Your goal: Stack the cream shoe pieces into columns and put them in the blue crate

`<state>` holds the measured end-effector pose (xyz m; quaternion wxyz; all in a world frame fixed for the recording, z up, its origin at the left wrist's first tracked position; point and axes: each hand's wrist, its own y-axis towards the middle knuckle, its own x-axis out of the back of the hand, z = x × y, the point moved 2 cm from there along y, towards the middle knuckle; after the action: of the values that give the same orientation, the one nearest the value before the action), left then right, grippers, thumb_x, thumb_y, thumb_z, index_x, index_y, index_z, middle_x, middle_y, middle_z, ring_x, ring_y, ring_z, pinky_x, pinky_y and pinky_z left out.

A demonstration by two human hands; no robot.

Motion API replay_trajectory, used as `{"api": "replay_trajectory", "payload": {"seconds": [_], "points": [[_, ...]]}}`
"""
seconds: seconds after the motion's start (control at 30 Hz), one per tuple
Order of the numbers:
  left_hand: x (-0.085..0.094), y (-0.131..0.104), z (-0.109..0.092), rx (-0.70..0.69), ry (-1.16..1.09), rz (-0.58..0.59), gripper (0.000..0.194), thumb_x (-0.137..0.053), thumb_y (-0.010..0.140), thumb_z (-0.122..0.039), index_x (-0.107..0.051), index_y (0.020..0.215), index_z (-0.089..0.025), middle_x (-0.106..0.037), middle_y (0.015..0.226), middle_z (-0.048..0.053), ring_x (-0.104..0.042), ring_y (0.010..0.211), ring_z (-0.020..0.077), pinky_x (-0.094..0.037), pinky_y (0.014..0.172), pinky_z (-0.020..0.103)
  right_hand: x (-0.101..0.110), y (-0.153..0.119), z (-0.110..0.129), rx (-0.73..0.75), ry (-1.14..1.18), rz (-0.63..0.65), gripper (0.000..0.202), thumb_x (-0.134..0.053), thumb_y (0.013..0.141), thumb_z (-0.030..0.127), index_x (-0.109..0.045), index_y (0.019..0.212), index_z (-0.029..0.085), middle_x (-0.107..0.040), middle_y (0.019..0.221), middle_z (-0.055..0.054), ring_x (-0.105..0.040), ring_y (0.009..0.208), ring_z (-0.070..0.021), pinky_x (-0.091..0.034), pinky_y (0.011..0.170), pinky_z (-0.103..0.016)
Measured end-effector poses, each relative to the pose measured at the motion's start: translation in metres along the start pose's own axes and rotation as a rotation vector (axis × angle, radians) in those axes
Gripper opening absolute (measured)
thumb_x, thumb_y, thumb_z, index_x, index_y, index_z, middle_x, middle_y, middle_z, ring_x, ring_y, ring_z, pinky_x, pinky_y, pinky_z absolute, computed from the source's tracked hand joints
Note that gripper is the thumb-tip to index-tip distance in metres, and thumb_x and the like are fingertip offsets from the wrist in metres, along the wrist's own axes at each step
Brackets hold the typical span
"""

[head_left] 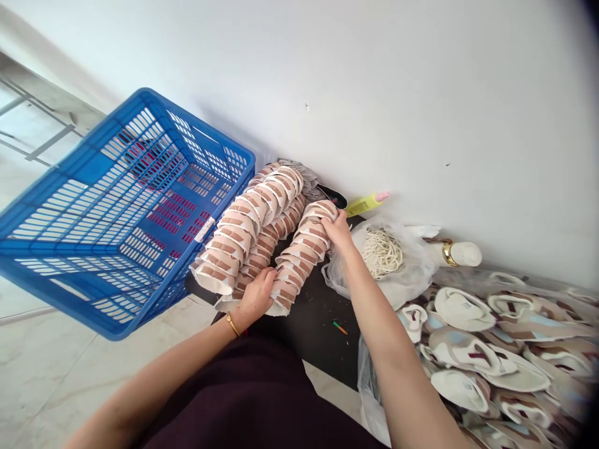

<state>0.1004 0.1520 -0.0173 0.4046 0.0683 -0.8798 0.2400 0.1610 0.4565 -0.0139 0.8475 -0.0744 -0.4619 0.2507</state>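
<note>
Gripping a long nested row of shoe uppers (302, 249) at both ends, the person presses it together on the dark work surface (313, 318). The left hand (256, 298) closes around the near end of the row, fingers curled over the lowest pieces, a gold bangle (233, 324) at the wrist. The right hand (336, 229) clamps the far end, close to the white wall (374, 93), fingers wrapped over the topmost pieces. The row lies slanted across the surface, its cream and tan pieces stacked one into the next.

Just beside it, toward the left edge of the surface, lie two more such rows (248, 224), touching each other and leaning against a blue plastic crate (107, 212) that stands tilted at that edge, part of it out over the pale floor (37, 374).

Along the back edge by the wall rest a yellow tube with a pink cap (367, 202) and a black object (334, 196), partly hidden behind the rows. To the right of the right hand a clear plastic bag (402, 274) holds a bundle of pale rubber bands (381, 251). A small orange and green pen (340, 327) lies on the bare surface near the right forearm. At the right edge a loose heap of slipper-like pieces (491, 355) spreads toward the corner.
</note>
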Motion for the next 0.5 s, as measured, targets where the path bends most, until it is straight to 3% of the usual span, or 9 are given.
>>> {"api": "replay_trajectory", "payload": {"seconds": [0.13,0.23,0.4,0.5], "points": [[0.018,-0.033,0.006,-0.194,-0.19,0.005,0.052,-0.049,0.078,-0.006,-0.046,0.128,-0.021,-0.053,0.136,0.009,-0.053,0.126,0.0207,-0.048,0.104,0.033,0.023,-0.04,0.001,0.033,0.041,-0.035,0.059,-0.06,0.079,0.037,-0.038,0.13,0.017,-0.056,0.132,-0.015,-0.057,0.117,-0.0283,-0.043,0.104,-0.039],[0.022,-0.055,0.019,-0.282,-0.194,0.062,0.049,-0.05,0.08,-0.008,-0.046,0.128,-0.02,-0.054,0.136,0.011,-0.054,0.126,0.021,-0.049,0.103,0.033,0.024,-0.082,-0.014,-0.009,0.082,-0.072,0.063,-0.061,0.076,0.038,-0.039,0.131,0.016,-0.057,0.13,-0.016,-0.058,0.116,-0.0295,-0.043,0.104,-0.042],[0.015,-0.074,0.039,-0.329,-0.104,0.234,0.063,-0.048,0.073,-0.002,-0.046,0.133,-0.021,-0.051,0.141,0.011,-0.054,0.128,0.0227,-0.047,0.107,0.037,0.004,-0.15,-0.065,-0.082,0.19,-0.196,0.073,-0.056,0.077,0.038,-0.031,0.142,0.017,-0.05,0.142,-0.015,-0.052,0.128,-0.0277,-0.04,0.111,-0.042],[0.011,-0.076,0.04,-0.398,-0.062,0.336,0.068,-0.046,0.07,0.0,-0.046,0.135,-0.022,-0.05,0.143,0.011,-0.052,0.129,0.0235,-0.047,0.107,0.038,-0.002,-0.193,-0.107,-0.158,0.223,-0.285,0.073,-0.052,0.08,0.04,-0.029,0.145,0.02,-0.048,0.145,-0.013,-0.052,0.129,-0.0255,-0.041,0.11,-0.041]]}}
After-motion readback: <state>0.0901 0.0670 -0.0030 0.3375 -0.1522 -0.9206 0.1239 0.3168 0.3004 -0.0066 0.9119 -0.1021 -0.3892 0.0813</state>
